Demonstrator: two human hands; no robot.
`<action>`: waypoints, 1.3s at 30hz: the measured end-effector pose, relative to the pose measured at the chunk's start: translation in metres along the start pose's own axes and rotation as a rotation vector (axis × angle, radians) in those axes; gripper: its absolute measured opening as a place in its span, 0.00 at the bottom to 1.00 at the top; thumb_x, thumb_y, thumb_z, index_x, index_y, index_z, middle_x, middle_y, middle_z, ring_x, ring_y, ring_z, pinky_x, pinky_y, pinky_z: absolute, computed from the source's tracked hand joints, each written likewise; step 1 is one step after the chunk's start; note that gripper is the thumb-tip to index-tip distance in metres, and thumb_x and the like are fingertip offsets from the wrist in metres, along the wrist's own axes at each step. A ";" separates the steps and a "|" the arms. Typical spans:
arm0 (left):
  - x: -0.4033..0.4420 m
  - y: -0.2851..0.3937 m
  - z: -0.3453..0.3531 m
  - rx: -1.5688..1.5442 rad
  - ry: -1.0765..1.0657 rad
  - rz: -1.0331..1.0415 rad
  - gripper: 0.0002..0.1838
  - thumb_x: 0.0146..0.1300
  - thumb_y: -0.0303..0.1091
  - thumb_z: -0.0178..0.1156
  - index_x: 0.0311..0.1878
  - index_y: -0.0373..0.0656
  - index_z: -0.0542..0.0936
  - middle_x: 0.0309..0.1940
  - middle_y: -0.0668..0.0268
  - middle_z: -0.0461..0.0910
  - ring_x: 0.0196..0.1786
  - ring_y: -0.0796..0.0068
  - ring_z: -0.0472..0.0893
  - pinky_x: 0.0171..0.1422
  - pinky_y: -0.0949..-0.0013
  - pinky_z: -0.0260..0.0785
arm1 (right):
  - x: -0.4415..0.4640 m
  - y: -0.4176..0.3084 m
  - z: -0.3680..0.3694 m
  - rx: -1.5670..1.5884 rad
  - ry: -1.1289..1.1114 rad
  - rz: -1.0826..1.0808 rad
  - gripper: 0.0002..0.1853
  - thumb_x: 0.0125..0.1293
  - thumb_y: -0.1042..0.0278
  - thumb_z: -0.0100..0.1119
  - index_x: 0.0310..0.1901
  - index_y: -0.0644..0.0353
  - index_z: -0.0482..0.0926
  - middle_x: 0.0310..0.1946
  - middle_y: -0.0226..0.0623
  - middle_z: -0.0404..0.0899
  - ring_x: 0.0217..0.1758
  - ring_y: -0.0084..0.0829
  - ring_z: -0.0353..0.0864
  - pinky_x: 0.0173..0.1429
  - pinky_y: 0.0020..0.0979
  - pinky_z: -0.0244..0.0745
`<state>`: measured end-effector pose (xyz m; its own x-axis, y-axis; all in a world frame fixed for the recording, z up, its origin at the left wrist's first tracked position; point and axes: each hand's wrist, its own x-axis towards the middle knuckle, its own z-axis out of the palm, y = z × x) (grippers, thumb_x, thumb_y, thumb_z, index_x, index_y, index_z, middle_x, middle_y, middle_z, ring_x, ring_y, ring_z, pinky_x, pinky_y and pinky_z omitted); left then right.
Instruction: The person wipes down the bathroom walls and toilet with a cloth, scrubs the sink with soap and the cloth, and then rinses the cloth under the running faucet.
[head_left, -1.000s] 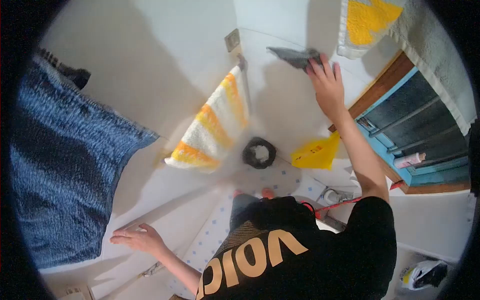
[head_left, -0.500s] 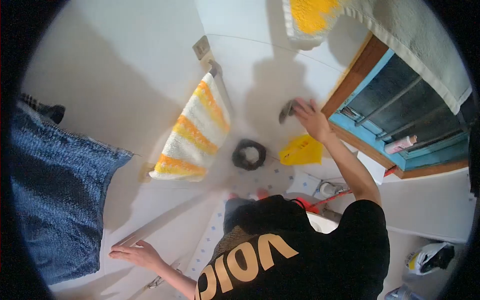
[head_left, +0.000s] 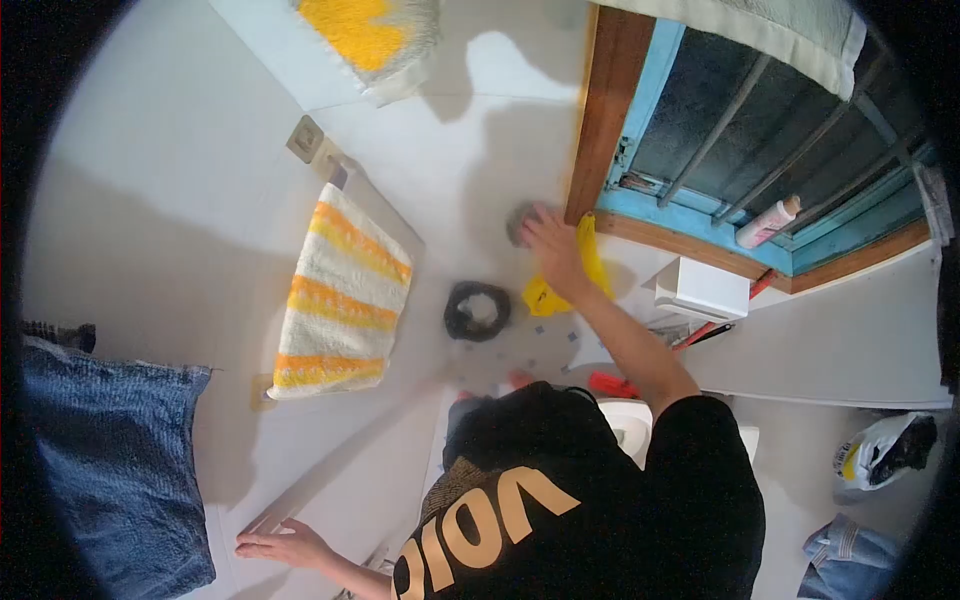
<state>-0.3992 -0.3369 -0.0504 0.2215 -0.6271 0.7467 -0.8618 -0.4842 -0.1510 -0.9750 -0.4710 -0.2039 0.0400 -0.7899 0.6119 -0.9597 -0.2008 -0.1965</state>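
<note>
My right hand (head_left: 548, 240) presses a grey cloth (head_left: 520, 222) to the white wall, just left of the window's wooden frame (head_left: 596, 130). The cloth lies under the fingers, mostly hidden by them. A yellow bag (head_left: 594, 262) hangs just below and partly behind that hand. At the lower left my left hand (head_left: 285, 546) is held out with its fingers apart and holds nothing. It is near the wall, to the right of a hanging blue towel (head_left: 110, 450).
A striped towel (head_left: 345, 295) hangs on a bar at centre left. Below the right hand's level is a black-rimmed bin (head_left: 477, 311). A white box (head_left: 702, 290) sits under the window, and a toilet (head_left: 628, 428) is beside my body. A tube (head_left: 768, 222) rests by the window bars.
My right hand has moved down and left across the wall with the grey cloth. The view has turned toward the window, while my left hand has stayed low at the left.
</note>
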 end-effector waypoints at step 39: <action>0.005 0.149 0.017 -1.072 -0.746 0.859 0.11 0.58 0.28 0.56 0.45 0.42 0.79 0.45 0.55 0.80 0.56 0.61 0.75 0.70 0.54 0.51 | -0.187 -0.114 -0.180 1.755 0.703 1.222 0.24 0.56 0.82 0.52 0.57 0.65 0.69 0.55 0.39 0.72 0.57 0.32 0.71 0.62 0.32 0.66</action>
<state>-0.5186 -0.4221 -0.0798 -0.6011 -0.7840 0.1551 -0.6829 0.6047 0.4100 -0.9232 -0.1962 -0.1586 -0.6471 -0.7082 -0.2822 0.6954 -0.3967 -0.5992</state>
